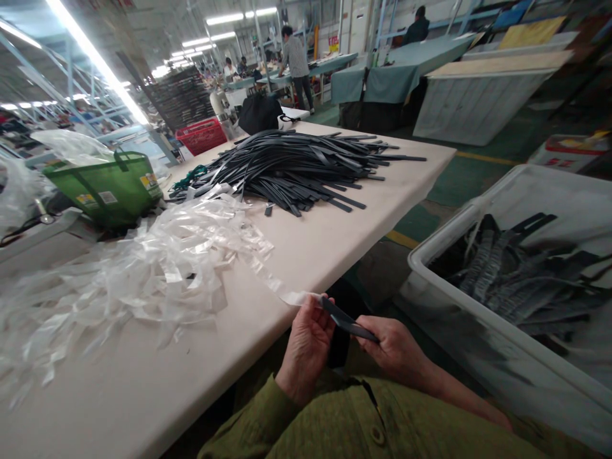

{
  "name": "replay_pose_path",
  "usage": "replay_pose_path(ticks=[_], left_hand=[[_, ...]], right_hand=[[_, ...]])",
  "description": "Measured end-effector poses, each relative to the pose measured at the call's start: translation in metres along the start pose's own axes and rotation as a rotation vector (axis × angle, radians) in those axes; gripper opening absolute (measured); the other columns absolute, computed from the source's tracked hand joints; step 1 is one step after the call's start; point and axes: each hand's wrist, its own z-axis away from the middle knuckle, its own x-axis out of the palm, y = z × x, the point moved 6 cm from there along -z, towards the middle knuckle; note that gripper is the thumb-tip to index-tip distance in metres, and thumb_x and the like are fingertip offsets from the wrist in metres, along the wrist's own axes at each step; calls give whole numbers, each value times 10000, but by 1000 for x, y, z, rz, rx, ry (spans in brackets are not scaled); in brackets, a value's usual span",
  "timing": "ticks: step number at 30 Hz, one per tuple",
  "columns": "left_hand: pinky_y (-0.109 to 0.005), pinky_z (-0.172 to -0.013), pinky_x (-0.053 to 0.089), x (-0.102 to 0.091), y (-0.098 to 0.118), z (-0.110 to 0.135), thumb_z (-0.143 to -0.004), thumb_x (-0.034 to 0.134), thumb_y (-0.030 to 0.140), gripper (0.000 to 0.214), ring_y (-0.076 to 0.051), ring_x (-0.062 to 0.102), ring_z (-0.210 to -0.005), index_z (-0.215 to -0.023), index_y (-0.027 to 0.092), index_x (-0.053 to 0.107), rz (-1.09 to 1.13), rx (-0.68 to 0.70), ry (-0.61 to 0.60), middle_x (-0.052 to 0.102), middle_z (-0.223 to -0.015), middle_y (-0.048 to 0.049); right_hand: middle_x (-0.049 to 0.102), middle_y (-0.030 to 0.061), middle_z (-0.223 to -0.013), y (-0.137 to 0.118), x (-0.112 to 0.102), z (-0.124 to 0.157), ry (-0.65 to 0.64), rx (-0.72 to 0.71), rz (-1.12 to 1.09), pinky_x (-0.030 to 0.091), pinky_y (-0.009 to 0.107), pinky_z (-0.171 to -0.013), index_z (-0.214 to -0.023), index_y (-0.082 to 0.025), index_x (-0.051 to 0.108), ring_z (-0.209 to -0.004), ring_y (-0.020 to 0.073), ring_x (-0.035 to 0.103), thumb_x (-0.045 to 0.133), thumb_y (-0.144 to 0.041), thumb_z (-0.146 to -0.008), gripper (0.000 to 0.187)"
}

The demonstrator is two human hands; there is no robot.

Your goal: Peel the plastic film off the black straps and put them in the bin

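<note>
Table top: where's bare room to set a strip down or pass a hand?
Bare table between the clear film scraps and the right edge, below the dark strip pile. Also the near edge left of the left hand. Crowded: the far end and the left side by the green basket.

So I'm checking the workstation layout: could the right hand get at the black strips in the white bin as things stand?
Probably yes. The white bin stands open-topped at the person's right, with nothing between it and the right hand. But that hand, with the left hand, already holds a dark strip.
</note>
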Motion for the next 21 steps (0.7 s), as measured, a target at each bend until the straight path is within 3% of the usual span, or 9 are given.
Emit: replay_pose_path(ticks=[6,8,13,15,18,21], left_hand=[[-226,-745,557,-4,-1,-3,-877,665,226,126,-138,712,-805,-771,162,693,3,-19,22,752,-822,-42],[-230,-743,554,-4,-6,-2,-830,726,261,109,-146,705,-825,-804,157,708,-58,-6,-5,752,-855,-46],[-220,-692,513,-3,-27,0,-652,870,373,336,-130,654,-723,-812,113,732,-249,-37,-93,724,-810,-47],[-224,-707,501,-7,-29,-3,-638,878,377,343,-128,647,-726,-799,112,730,-257,-21,-67,718,-799,-47],[-236,-763,493,-17,-26,-8,-645,874,384,339,-140,656,-794,-808,125,729,-239,23,2,727,-845,-59],[-231,-743,482,-26,-32,-12,-639,876,395,350,-138,656,-794,-832,139,736,-254,-5,29,735,-874,-62]], right_hand=[[555,4,-633,4,2,5,-8,11,19,335,266,-571,-672,-223,449,-590,160,529,299,-473,-981,425],[578,13,-653,3,5,0,-32,27,20,341,269,-579,-681,-221,464,-608,168,544,316,-472,-972,412],[617,28,-691,3,5,-10,-85,105,-116,387,282,-625,-738,-206,551,-660,187,581,351,-488,-980,422],[622,28,-680,19,7,4,-162,193,-257,403,278,-597,-747,-196,574,-618,179,581,344,-559,-981,489],[622,31,-665,59,17,48,-318,355,-452,405,262,-538,-769,-180,611,-574,168,574,362,-657,-950,567],[578,19,-588,94,22,82,-298,500,-484,362,261,-487,-794,-172,636,-503,157,526,361,-742,-901,641]])
